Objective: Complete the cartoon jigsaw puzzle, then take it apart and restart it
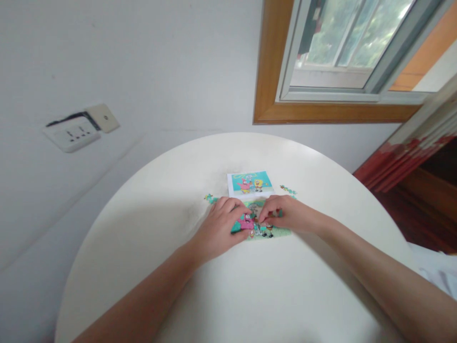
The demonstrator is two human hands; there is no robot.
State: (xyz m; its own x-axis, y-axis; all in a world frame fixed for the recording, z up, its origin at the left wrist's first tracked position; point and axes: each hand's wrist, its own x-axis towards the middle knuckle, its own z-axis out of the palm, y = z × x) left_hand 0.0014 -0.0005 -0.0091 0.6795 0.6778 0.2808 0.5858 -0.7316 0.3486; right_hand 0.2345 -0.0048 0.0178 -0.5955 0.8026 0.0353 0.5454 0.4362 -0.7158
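Observation:
A small cartoon jigsaw puzzle lies on the table, partly filled with pieces; a pink figure shows near its middle. Over its left side rests my left hand, fingers stretched out and thumb apart, touching the puzzle and hiding that part. My right hand pinches thumb and forefinger together over the puzzle's middle, closed on a puzzle piece that the fingertips mostly hide. Just behind the puzzle is a picture card showing a pink figure and a yellow figure on blue.
Loose puzzle pieces lie to the right of the card, and a few more pieces to its left. The round white table stands against the wall. Beyond are a wall socket, a window and a red curtain.

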